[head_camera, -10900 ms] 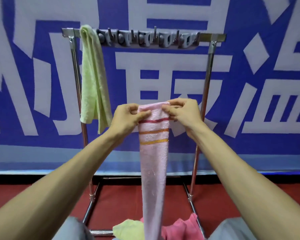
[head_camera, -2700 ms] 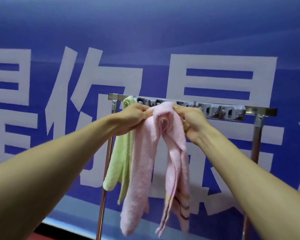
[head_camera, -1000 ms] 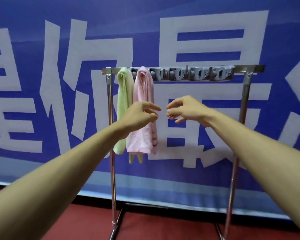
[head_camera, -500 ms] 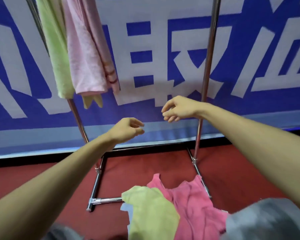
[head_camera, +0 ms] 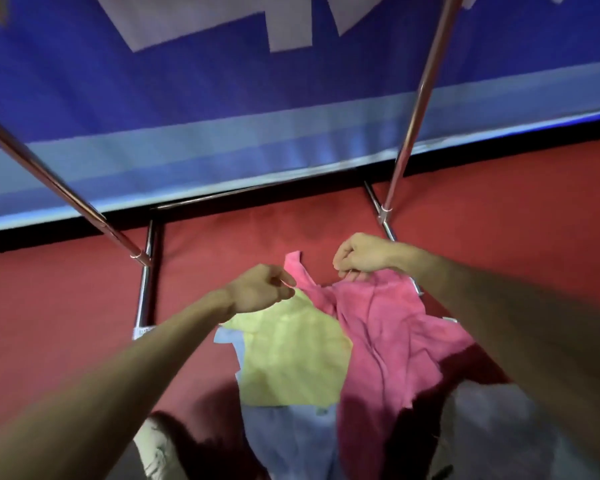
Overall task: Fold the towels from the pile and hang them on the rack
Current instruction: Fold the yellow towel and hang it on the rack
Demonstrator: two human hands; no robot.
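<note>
A pile of towels lies on the red floor in front of the rack base. The hot-pink towel (head_camera: 388, 334) is on the right, a yellow towel (head_camera: 291, 351) overlaps its left side, and a light blue towel (head_camera: 291, 441) lies under both. My right hand (head_camera: 361, 256) pinches the far edge of the pink towel. My left hand (head_camera: 260, 289) hovers with fingers drawn together at the spot where the yellow towel's far corner meets a pink flap; whether it grips cloth is unclear. The rack's top bar and the hung towels are out of view.
The rack's right post (head_camera: 416, 109) and left post (head_camera: 59, 188) slant up from a metal base frame (head_camera: 146, 289) on the red floor (head_camera: 66, 323). A blue and white banner (head_camera: 222, 98) stands just behind. My grey-trousered knees (head_camera: 492, 427) flank the pile.
My view has tipped down from the hung green and pink towels to the pile. Both hands have dropped to the pile, and the right hand has closed on the pink towel's edge.
</note>
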